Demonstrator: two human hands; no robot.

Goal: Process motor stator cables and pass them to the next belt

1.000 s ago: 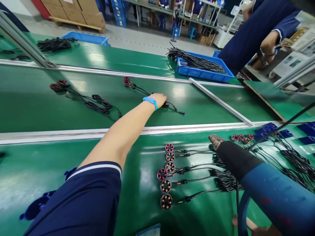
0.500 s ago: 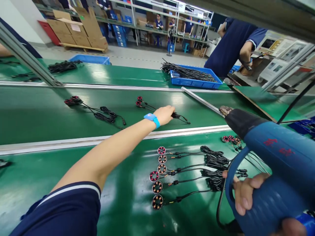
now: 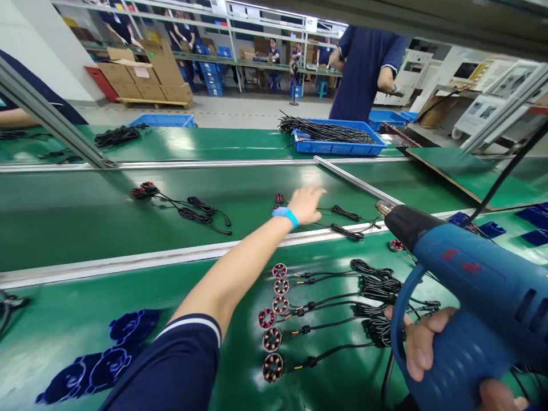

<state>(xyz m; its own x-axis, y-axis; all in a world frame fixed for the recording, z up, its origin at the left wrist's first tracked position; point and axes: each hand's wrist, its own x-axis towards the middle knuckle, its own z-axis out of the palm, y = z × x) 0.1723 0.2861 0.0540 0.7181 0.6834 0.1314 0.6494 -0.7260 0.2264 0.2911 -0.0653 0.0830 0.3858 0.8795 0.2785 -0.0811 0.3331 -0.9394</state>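
Blue plastic heat gun (image 3: 464, 257) is clasped by the right hand (image 3: 422, 345); near coiled black cables (image 3: 346, 213), the left hand (image 3: 306, 204) is outspread.

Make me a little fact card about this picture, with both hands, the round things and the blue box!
Left hand: open, a bit blurred, near a small round part
Right hand: gripping a blue heat gun
Near bench: six round parts in a rough column, with black cables
Blue box: holds thin black strands
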